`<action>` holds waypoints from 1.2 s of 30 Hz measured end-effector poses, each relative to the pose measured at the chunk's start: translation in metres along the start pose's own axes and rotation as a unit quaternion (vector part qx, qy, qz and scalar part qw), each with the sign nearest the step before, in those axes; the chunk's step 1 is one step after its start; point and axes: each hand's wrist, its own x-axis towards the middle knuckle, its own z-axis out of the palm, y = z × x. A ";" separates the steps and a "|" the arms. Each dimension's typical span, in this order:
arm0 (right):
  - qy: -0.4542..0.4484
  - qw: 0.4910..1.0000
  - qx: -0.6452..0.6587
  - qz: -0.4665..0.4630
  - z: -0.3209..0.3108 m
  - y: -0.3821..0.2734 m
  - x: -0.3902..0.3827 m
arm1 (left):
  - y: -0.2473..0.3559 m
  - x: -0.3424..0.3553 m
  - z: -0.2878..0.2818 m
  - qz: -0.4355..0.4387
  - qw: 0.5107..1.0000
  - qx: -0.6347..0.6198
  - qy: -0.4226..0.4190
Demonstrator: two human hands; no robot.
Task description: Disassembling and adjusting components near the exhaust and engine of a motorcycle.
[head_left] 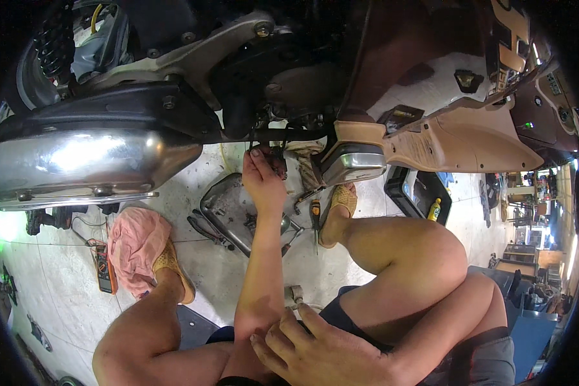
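1. Maroon-brown and tan plastic scooter bodywork [444, 109] – spans the upper right; dark metal mechanical parts lie toward the middle.
2. Polished silver, rounded metal cover [77, 161] – upper left, fixed below a black casing.
3. Bare left hand [267, 183] – raised to the scooter's underside, near centre. Thumb and fingers are bunched at a small, dark, grimy part [278, 161]; whether they grasp it or only touch it, one cannot tell.
4. Bare right hand [325, 350] – lower centre, back upward, fingers loosely spread and slightly bent, with nothing visible in them. The fingertips overlap the left forearm in view; actual contact cannot be told.
5. Beige, crumpled cloth [307, 164] – just right of the left hand, beneath the scooter.
6. Grey metal tray, shallow and round-cornered [224, 204] – on the pale tiled floor [202, 283], partly hidden by the left forearm.
7. Dark-handled pliers [209, 230] – at the tray's left edge.
8. Screwdriver with an orange-and-black handle [315, 215] – right of the tray, beside the right foot.
9. Pink, rumpled cloth [138, 241] – on the floor, against the left foot.
10. Orange-and-black multimeter [103, 267] – immediately left of the pink cloth.
11. Tan woven slip-on shoes [173, 271], one pair – worn, one on each foot, well apart.
12. Black open box [399, 193] – on the floor at right, with a small yellow bottle [435, 209] at its near end.
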 end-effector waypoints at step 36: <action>-0.023 0.997 0.074 -0.001 0.013 0.010 0.000 | 0.004 -0.001 -0.001 0.102 0.969 0.198 0.110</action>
